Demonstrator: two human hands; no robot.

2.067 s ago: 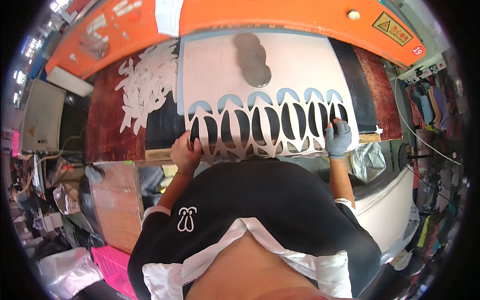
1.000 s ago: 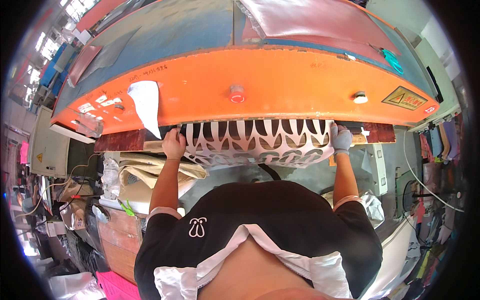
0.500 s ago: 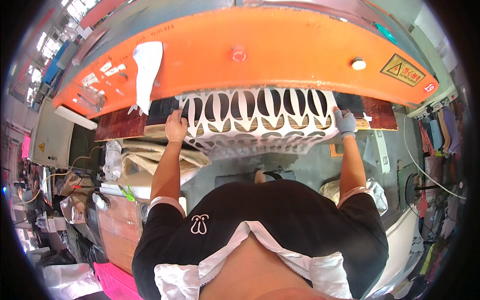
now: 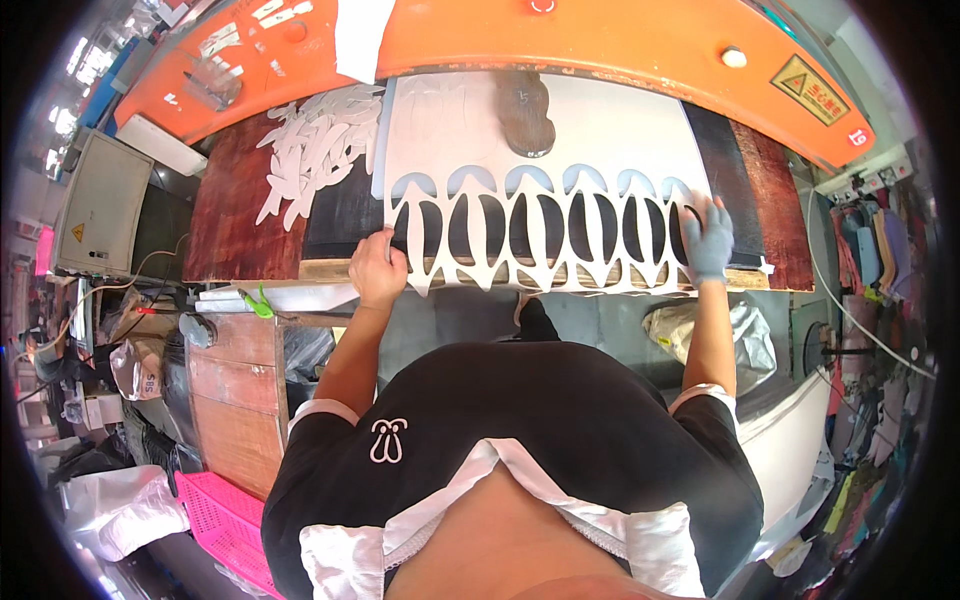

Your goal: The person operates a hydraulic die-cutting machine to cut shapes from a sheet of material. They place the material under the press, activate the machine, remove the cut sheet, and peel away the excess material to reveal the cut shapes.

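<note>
A white sheet point(image 4: 440, 130) lies on the cutting bed, its near part pierced by a row of long curved holes and its front edge hanging over the bed's edge. My bare left hand point(image 4: 378, 270) is closed at the sheet's left edge, fingers curled against it. My right hand point(image 4: 708, 248), in a grey glove, rests on the sheet's right edge with fingers stretched forward. Between and beyond my hands, a brown sole-shaped block point(image 4: 525, 115) lies on the uncut part, its far end close to the orange beam.
An orange machine beam point(image 4: 450, 35) with a white knob point(image 4: 733, 57) spans the far side. White cut pieces point(image 4: 318, 145) are heaped on the left of the bed. A grey cabinet point(image 4: 105, 205), a pink basket point(image 4: 225, 525) and a green-handled tool point(image 4: 258, 302) are at left.
The view has shifted, and the orange beam sits farther up. The brown block and the heap of white pieces now show. Less of the hanging sheet is visible. My right hand's fingers have straightened.
</note>
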